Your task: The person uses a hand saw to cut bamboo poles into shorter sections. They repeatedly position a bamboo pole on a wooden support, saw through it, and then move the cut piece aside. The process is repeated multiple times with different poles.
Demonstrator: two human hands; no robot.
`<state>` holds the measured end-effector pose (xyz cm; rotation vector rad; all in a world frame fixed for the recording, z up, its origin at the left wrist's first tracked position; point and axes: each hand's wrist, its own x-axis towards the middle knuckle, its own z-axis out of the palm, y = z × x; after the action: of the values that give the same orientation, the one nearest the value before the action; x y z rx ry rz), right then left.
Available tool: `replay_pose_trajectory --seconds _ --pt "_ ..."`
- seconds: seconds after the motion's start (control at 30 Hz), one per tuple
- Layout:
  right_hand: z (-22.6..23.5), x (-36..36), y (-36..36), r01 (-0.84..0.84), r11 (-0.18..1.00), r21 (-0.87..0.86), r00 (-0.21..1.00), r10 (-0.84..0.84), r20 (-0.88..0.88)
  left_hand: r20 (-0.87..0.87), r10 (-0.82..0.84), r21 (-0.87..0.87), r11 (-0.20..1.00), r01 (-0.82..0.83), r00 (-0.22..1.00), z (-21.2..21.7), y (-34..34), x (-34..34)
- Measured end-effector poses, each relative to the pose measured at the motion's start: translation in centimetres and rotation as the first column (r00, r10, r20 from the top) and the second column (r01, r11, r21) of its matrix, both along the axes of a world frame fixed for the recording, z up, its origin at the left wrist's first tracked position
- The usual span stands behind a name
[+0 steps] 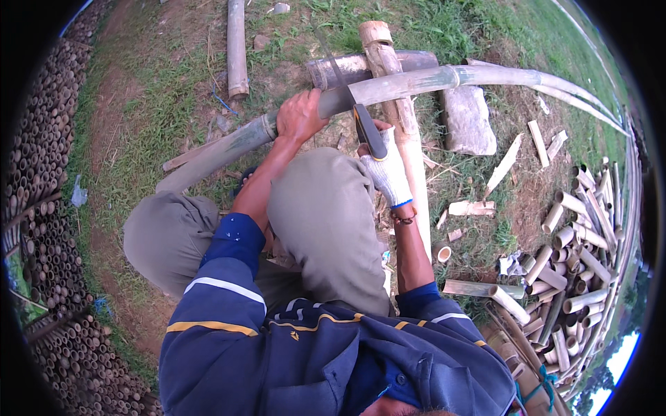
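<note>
A long greyish-green bamboo pole point(416, 82) runs across in front of me, from beside my left knee out to the far right. My bare left hand point(302, 114) is wrapped round it, left of the saw. In a white glove, my right hand point(387, 163) grips the black and orange handle of a handsaw point(370, 132). The saw's thin blade crosses the pole just right of my left hand and points away from me. How deep it sits in the bamboo, I cannot tell.
Under the pole lie a thick dark bamboo piece point(347, 68) and a pale notched bamboo post point(407, 142). A stone block point(468, 121) stands to their right. Cut bamboo pieces point(583, 236) heap up at the right; stacked bamboo point(52, 145) lines the left. Split offcuts point(504, 165) litter the grass.
</note>
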<state>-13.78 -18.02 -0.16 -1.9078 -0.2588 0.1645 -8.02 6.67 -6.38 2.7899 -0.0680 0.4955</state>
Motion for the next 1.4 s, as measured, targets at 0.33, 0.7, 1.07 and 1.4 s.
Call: replay_pose_trajectory --seconds 0.33,0.7,1.07,1.4 --pt "7.5 -18.7 -11.5 -0.050 0.984 -0.173 0.989 0.025 -0.145 -0.023 0.035 0.009 0.999 -0.035 0.999 0.4 -0.6 -2.3" --pt "0.2 -1.3 -0.3 0.025 0.999 0.024 1.000 -0.025 -0.007 -0.059 0.029 0.015 1.000 -0.028 0.998 0.2 -0.2 -1.1" --pt "6.7 -18.2 -10.8 -0.054 0.996 -0.076 0.981 0.039 -0.189 0.014 0.060 0.048 0.997 -0.060 0.998 -0.2 -0.3 -2.4" --pt "-0.5 -1.8 0.0 0.032 0.998 0.048 0.999 -0.032 -0.001 -0.048 0.038 0.015 0.999 -0.038 0.998 -0.3 -0.9 -1.6"
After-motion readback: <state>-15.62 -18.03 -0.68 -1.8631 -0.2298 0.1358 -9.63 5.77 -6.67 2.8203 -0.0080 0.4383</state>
